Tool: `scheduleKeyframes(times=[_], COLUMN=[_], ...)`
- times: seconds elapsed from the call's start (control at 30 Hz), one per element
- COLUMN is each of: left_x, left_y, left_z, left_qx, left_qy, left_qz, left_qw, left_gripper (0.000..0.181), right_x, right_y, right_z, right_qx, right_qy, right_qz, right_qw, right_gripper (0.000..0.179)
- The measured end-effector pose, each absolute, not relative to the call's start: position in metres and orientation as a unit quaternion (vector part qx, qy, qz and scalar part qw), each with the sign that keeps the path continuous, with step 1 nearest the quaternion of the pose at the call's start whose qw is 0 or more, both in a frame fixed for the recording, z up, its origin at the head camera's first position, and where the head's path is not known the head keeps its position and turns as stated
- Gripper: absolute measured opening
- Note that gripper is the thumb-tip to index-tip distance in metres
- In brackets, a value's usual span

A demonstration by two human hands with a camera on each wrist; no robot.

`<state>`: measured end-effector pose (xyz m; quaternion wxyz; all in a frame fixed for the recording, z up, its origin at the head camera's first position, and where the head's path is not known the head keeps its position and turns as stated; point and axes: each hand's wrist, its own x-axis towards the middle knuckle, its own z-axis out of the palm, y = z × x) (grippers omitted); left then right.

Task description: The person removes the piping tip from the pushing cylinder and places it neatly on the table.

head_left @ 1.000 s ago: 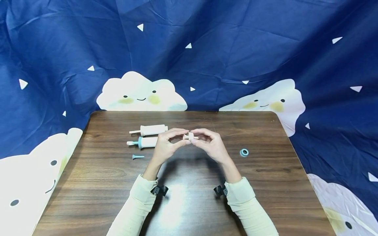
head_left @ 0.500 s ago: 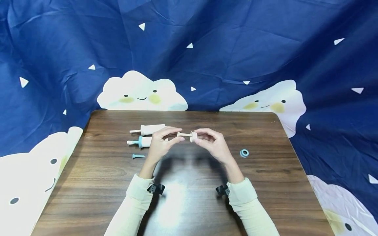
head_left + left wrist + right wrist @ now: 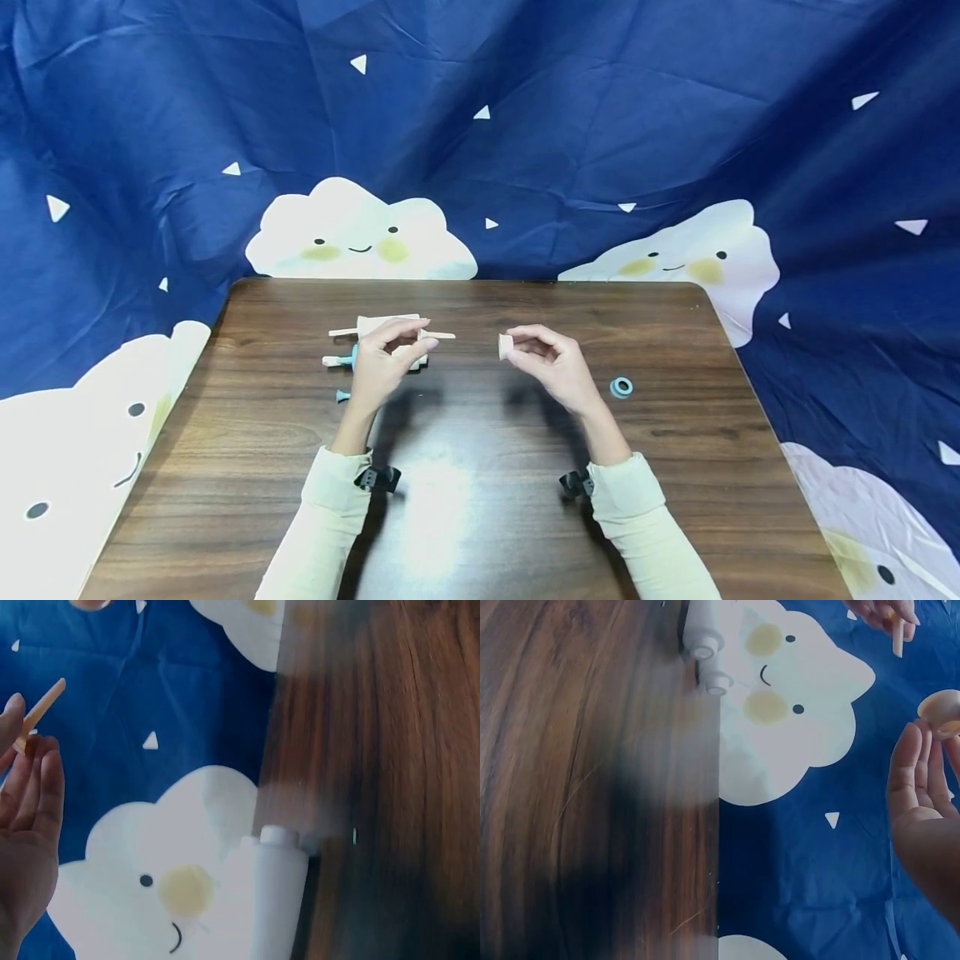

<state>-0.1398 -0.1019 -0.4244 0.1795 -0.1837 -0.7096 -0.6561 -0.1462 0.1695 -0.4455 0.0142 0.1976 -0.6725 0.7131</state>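
Between thumb and fingers, my left hand (image 3: 375, 375) pinches a thin cream stem with a flared end (image 3: 444, 336). Its narrow tip points right, toward the other hand; the left wrist view shows the same stem (image 3: 46, 702) sticking out past the fingertips. My right hand (image 3: 561, 367) pinches a short cream ring-shaped cap (image 3: 506, 347) by its side. In the right wrist view the cap (image 3: 937, 709) shows its rounded rim. Both pieces are held above the table, apart from each other.
On the wooden table (image 3: 675, 483), behind the left hand, lie a white syringe-like tube (image 3: 372, 323) and a second one with a blue collar (image 3: 341, 362), partly hidden. A small blue flared stem (image 3: 342, 396) lies nearer; a blue ring (image 3: 614, 389) lies right of the right hand.
The stem has been drawn out of the cap. My left hand has moved left with the stem, while my right hand has shifted slightly right with the cap.
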Motion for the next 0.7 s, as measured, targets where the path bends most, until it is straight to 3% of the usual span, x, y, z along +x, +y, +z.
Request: scheduleKeyframes(times=[0.23,0.7], left_x=[-0.139,-0.134], left_y=[-0.116,-0.139], left_z=[-0.43,-0.437], left_qx=[-0.138,-0.076], left_qy=[-0.723,-0.742], left_qz=[-0.645,-0.623], left_qw=[0.205,0.235], left_gripper=[0.024,0.019], right_x=[-0.145,-0.13], right_y=[0.18,0.204], right_z=[-0.448,-0.431], right_qx=[0.173,0.127], right_qy=[-0.701,-0.74], right_qz=[0.69,0.657], right_qw=[0.05,0.065], right_gripper=[0.031,0.031])
